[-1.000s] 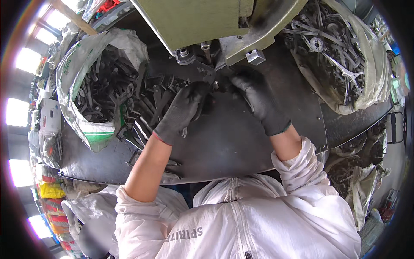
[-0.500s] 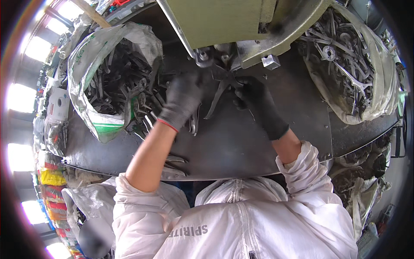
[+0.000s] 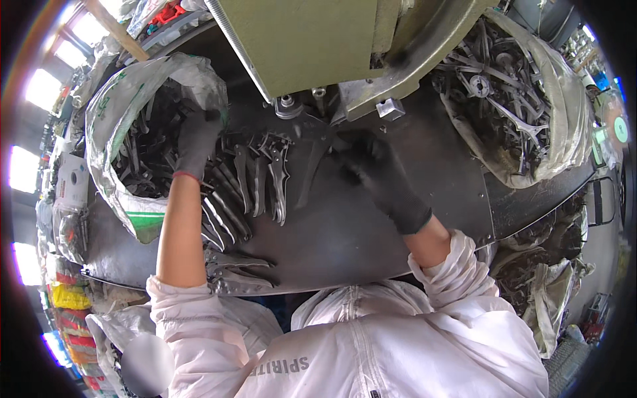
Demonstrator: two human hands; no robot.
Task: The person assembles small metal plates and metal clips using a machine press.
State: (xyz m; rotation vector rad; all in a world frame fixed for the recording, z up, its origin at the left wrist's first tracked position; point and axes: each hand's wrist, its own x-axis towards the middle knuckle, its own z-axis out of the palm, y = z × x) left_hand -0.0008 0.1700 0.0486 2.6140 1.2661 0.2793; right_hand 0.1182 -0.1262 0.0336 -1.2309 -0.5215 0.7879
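Both hands wear dark gloves. My left hand (image 3: pixel 197 140) reaches over the near right side of a white woven bag (image 3: pixel 99 142), in among dark metal handle parts (image 3: pixel 149 149); its fingertips are hidden against them. Below the head of a green machine (image 3: pixel 305 40), my right hand (image 3: pixel 378 174) has its fingers curled at a plier-like metal tool (image 3: pixel 310 166). One long dark leg of that tool slants toward me. Blur hides where the fingers meet it. Between the bag and the tool lie several curved metal handles (image 3: pixel 259 179) in a row.
On the right stands another open bag (image 3: pixel 570 126) full of lighter metal parts (image 3: pixel 524 119). A small metal block (image 3: pixel 390 109) sits at the machine's lower edge. Several more handles (image 3: pixel 239 268) lie near the front edge of the dark metal table (image 3: pixel 371 252).
My left hand has moved left, away from the tool under the machine, to the parts in the white bag. My right hand stays by the tool. The whole view has shifted slightly.
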